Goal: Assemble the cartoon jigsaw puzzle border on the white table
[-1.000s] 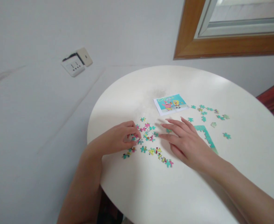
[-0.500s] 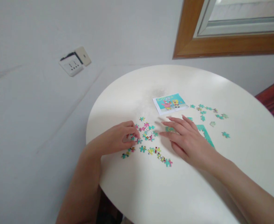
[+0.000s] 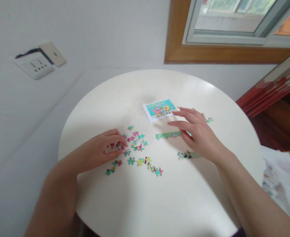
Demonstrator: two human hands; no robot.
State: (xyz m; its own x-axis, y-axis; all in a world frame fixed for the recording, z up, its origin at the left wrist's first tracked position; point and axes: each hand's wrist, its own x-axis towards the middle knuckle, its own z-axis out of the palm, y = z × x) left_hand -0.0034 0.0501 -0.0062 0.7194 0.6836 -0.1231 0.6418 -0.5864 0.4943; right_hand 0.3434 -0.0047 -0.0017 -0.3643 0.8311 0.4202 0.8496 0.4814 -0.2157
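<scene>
Many jigsaw pieces [image 3: 140,161] lay loose on the white table [image 3: 140,204].
The left hand [image 3: 105,146] curled its fingers at their edge, any grip impossible to tell; the right hand [image 3: 196,131], fingers loosely parted, hovered over one end of a joined strip [image 3: 168,135], near the picture card [image 3: 159,110].
</scene>
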